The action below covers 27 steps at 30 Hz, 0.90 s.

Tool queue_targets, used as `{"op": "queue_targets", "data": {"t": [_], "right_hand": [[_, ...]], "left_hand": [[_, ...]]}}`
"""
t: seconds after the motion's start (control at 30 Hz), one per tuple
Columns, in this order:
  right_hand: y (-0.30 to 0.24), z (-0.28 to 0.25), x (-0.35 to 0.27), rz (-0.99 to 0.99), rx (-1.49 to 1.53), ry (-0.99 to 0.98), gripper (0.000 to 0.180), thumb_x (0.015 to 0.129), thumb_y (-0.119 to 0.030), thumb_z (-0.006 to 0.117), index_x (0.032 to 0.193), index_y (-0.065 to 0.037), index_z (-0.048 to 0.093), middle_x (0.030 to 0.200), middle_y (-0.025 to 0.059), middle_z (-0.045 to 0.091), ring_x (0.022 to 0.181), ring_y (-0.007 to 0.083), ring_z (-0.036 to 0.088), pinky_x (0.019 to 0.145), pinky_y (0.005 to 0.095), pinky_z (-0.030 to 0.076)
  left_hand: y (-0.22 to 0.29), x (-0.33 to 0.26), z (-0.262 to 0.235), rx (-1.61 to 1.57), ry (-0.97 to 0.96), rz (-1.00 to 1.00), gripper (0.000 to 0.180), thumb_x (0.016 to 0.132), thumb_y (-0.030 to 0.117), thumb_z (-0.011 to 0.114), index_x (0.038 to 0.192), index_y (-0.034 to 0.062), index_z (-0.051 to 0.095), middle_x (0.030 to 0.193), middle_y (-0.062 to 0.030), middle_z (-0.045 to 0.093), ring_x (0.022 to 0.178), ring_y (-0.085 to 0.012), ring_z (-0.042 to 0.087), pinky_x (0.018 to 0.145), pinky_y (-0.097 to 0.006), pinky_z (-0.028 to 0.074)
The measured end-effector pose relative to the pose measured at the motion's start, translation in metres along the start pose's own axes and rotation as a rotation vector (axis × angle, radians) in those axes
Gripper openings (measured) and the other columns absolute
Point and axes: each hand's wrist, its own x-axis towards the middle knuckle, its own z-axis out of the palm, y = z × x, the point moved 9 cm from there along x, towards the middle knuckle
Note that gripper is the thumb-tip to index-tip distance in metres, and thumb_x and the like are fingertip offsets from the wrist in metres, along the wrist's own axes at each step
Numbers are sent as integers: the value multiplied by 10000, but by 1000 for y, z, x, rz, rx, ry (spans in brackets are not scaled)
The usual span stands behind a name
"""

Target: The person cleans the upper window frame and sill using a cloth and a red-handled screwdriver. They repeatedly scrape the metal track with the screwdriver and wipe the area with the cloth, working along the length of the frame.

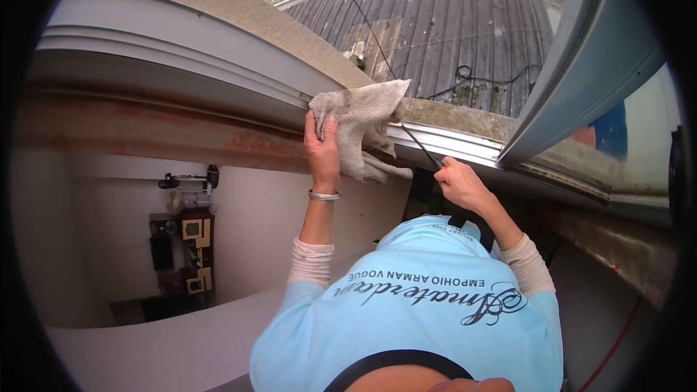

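Observation:
A crumpled beige rag point(356, 120) lies over the window's metal track point(454, 144) and hangs down on the inner side. My left hand point(323, 154) grips the rag's left part, thumb and fingers pressed into the cloth. In my right hand point(462, 183), fingers are wrapped round the dark handle of a slim tool that looks like a screwdriver point(421, 145). Its thin shaft points up and left to the track, beside the rag's right edge. The cloth's folds hide part of the track, and I cannot see exactly what the tip touches.
An open window sash point(581, 80) stands at the right. Beyond the rough outer sill point(465, 117) lies a corrugated roof point(435, 36) with a dark cable point(479, 76) on it. A thin wire crosses above the rag. Dark shelving point(196, 247) is far below left.

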Motion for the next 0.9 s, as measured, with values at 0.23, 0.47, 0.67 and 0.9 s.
{"op": "queue_targets", "data": {"t": [0.23, 0.47, 0.67, 0.9], "right_hand": [[-8, -21, 11, 29, -33, 29, 110, 735, -41, 545, 672, 14, 615, 823, 217, 552, 758, 377, 580, 711, 453, 472], [-18, -2, 37, -104, -77, -66, 106, 703, -51, 543, 644, 16, 600, 732, 189, 558, 770, 360, 579, 696, 440, 469], [-8, 32, 79, -198, -44, -34, 80, 647, -39, 541, 616, 15, 592, 691, 198, 578, 727, 375, 590, 648, 456, 473], [-55, 22, 110, -128, -182, -168, 59, 613, -39, 577, 607, 4, 617, 616, 218, 576, 718, 385, 620, 647, 453, 496]], "left_hand": [[-48, -48, -5, 160, -79, -97, 279, 926, 120, 569, 1174, -10, 558, 1044, -41, 617, 937, -117, 545, 850, -263, 440], [-83, -68, -9, 225, -53, -212, 504, 904, 178, 597, 1306, -83, 438, 1259, -191, 544, 1143, -252, 523, 984, -336, 399], [-87, -90, -20, 160, 76, -283, 559, 937, 243, 566, 1330, -111, 385, 1309, -233, 496, 1203, -300, 481, 1030, -361, 356], [-66, -116, 0, 167, -40, -202, 401, 928, 197, 581, 1251, -22, 491, 1111, -184, 619, 990, -280, 599, 871, -358, 458]]}}
